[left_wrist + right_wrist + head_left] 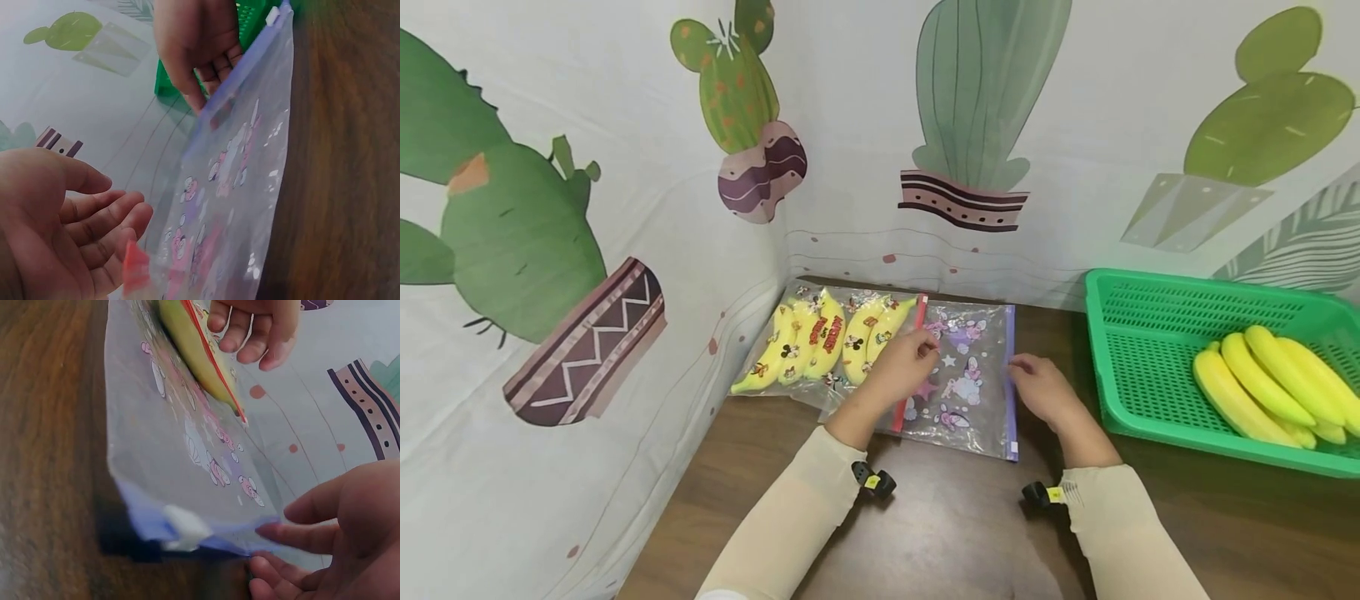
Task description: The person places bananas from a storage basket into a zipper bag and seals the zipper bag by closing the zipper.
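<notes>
A clear zip bag with purple and pink cartoon prints lies on the table, its purple zip edge to the right. My right hand pinches that edge loosely; in the right wrist view a fingertip shows through the plastic, with the thumb above. My left hand is held over the red zip strip of the neighbouring bag, its fingers loosely bent and nothing between them. That printed bag holds several bananas and lies at the left, beside the purple-edged bag. Its white slider is blurred.
A green plastic basket stands at the right with several bananas in it. Behind the brown table hangs a white cloth with cactus prints, which also covers the left side.
</notes>
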Demonstrator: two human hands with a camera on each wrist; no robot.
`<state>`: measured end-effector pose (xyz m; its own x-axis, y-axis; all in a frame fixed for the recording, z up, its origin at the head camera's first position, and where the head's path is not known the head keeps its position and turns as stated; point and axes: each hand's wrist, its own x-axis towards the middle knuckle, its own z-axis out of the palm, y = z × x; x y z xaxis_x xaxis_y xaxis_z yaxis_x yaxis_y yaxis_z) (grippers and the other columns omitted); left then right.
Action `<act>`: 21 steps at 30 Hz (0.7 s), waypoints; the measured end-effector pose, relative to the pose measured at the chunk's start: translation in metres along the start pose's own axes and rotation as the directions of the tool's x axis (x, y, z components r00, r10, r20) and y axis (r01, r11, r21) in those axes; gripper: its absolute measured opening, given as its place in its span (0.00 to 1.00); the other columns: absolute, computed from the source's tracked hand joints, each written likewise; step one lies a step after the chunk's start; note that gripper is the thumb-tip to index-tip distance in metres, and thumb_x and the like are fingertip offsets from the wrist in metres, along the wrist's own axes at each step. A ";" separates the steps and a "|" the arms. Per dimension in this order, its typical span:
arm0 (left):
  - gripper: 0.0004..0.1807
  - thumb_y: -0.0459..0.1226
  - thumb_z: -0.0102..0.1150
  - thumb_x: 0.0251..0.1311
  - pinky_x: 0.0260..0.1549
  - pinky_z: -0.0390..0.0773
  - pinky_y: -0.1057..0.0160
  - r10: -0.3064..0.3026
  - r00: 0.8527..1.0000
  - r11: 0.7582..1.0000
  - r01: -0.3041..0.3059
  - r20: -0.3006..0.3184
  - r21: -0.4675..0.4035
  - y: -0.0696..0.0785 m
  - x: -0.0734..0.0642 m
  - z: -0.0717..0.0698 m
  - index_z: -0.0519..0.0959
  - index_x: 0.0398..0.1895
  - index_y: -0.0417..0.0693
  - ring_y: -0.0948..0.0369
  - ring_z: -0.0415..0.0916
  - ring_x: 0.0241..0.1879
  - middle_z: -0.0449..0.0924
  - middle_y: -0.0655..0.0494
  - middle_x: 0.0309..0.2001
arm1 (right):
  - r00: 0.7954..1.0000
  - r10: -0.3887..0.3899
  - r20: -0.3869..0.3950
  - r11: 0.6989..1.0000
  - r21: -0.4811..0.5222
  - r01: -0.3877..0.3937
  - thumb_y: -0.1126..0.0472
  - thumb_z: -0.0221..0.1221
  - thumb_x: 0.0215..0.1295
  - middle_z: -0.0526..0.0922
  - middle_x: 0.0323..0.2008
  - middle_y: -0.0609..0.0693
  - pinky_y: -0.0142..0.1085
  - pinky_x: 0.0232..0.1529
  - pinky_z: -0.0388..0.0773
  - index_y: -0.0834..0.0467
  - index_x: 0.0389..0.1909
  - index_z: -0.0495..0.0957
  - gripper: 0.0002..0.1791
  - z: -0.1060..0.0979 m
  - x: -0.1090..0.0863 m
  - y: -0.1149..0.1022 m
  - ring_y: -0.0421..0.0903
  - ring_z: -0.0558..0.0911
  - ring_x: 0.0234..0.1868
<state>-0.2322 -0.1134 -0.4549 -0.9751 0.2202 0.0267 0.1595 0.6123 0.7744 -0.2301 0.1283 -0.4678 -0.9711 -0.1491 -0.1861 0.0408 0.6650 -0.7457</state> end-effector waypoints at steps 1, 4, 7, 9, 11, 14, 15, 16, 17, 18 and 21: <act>0.12 0.39 0.52 0.71 0.31 0.81 0.65 -0.001 1.000 1.000 0.001 0.005 -0.019 0.000 0.000 0.001 0.81 0.49 0.43 0.59 0.83 0.31 0.83 0.54 0.38 | 1.000 -0.021 -0.005 1.000 0.011 0.021 0.60 0.43 0.77 0.72 0.66 0.72 0.60 0.65 0.70 0.70 0.67 0.69 0.25 0.001 0.000 0.000 0.67 0.72 0.65; 0.13 0.39 0.52 0.71 0.27 0.80 0.67 0.009 1.000 1.000 -0.009 0.010 -0.030 0.003 0.001 0.004 0.81 0.49 0.41 0.61 0.82 0.26 0.83 0.53 0.37 | 0.996 -0.083 -0.025 0.996 0.026 0.084 0.64 0.44 0.76 0.71 0.66 0.72 0.59 0.62 0.73 0.69 0.66 0.71 0.23 0.001 0.000 0.000 0.65 0.74 0.64; 0.12 0.39 0.53 0.71 0.24 0.79 0.68 0.005 1.000 0.999 -0.004 0.011 -0.032 0.007 0.003 0.008 0.81 0.49 0.42 0.65 0.77 0.24 0.83 0.53 0.35 | 0.996 -0.090 -0.017 0.995 0.030 0.090 0.63 0.45 0.76 0.68 0.69 0.71 0.60 0.62 0.73 0.65 0.68 0.71 0.24 0.002 0.000 -0.001 0.66 0.74 0.66; 0.13 0.40 0.52 0.72 0.21 0.78 0.68 -0.005 1.000 1.000 0.005 0.013 -0.023 0.010 0.004 0.011 0.82 0.49 0.44 0.66 0.75 0.21 0.83 0.55 0.33 | 0.996 -0.084 -0.015 0.996 0.033 0.084 0.63 0.45 0.76 0.68 0.70 0.70 0.60 0.62 0.73 0.64 0.68 0.71 0.24 0.002 -0.001 -0.001 0.67 0.73 0.67; 0.12 0.41 0.52 0.72 0.19 0.77 0.67 -0.011 1.000 1.000 0.012 0.014 -0.019 0.012 0.004 0.015 0.82 0.48 0.46 0.65 0.75 0.20 0.84 0.57 0.32 | 0.996 -0.084 -0.024 0.996 0.039 0.085 0.63 0.45 0.75 0.67 0.70 0.70 0.59 0.61 0.74 0.63 0.68 0.71 0.24 0.004 -0.001 -0.002 0.68 0.73 0.65; 0.11 0.43 0.51 0.72 0.24 0.75 0.67 0.000 1.000 1.000 0.000 0.011 0.010 0.013 0.004 0.019 0.82 0.45 0.50 0.65 0.74 0.23 0.84 0.59 0.32 | 0.993 -0.111 -0.049 0.993 0.030 0.112 0.65 0.46 0.74 0.65 0.70 0.71 0.60 0.63 0.72 0.64 0.67 0.73 0.23 0.007 0.000 -0.002 0.68 0.71 0.67; 0.11 0.43 0.51 0.72 0.25 0.75 0.67 0.005 1.000 1.000 -0.005 0.011 0.009 0.013 0.004 0.020 0.82 0.44 0.50 0.65 0.74 0.23 0.83 0.59 0.32 | 0.992 -0.115 -0.051 0.993 0.025 0.116 0.65 0.45 0.74 0.63 0.71 0.71 0.61 0.64 0.70 0.64 0.66 0.74 0.23 0.008 0.000 -0.002 0.69 0.69 0.68; 0.11 0.43 0.51 0.72 0.25 0.75 0.67 0.011 1.000 1.000 -0.011 0.011 0.005 0.013 0.004 0.021 0.82 0.43 0.51 0.65 0.74 0.24 0.83 0.59 0.32 | 0.992 -0.116 -0.049 0.993 0.018 0.117 0.64 0.45 0.74 0.60 0.72 0.71 0.62 0.65 0.69 0.64 0.66 0.74 0.23 0.009 0.000 -0.002 0.69 0.67 0.69; 0.11 0.44 0.51 0.72 0.26 0.75 0.67 0.014 1.000 1.000 -0.014 0.012 0.000 0.013 0.004 0.021 0.82 0.42 0.52 0.65 0.74 0.24 0.83 0.60 0.31 | 0.992 -0.115 -0.044 0.993 0.012 0.116 0.64 0.45 0.75 0.57 0.74 0.70 0.63 0.67 0.67 0.63 0.66 0.74 0.23 0.009 0.000 -0.003 0.70 0.65 0.71; 0.11 0.44 0.50 0.72 0.25 0.75 0.66 0.015 1.000 1.000 -0.015 0.015 -0.008 0.012 0.004 0.021 0.81 0.42 0.52 0.65 0.73 0.24 0.82 0.60 0.31 | 0.993 -0.114 -0.039 0.993 0.004 0.115 0.63 0.45 0.75 0.54 0.76 0.70 0.64 0.69 0.64 0.62 0.67 0.74 0.23 0.009 0.000 -0.003 0.71 0.61 0.73; 0.11 0.44 0.50 0.73 0.21 0.75 0.65 0.007 1.000 0.999 -0.006 0.026 -0.034 0.010 0.003 0.021 0.81 0.42 0.51 0.64 0.73 0.21 0.81 0.59 0.29 | 0.994 -0.103 -0.030 0.995 -0.008 0.103 0.61 0.46 0.76 0.50 0.78 0.69 0.65 0.68 0.65 0.59 0.67 0.74 0.23 0.008 -0.001 -0.004 0.73 0.61 0.73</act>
<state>-0.2307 -0.0907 -0.4599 -0.9697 0.2438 0.0160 0.1602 0.5848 0.7952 -0.2276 0.1195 -0.4697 -0.9768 -0.1949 -0.0887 -0.0614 0.6517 -0.7560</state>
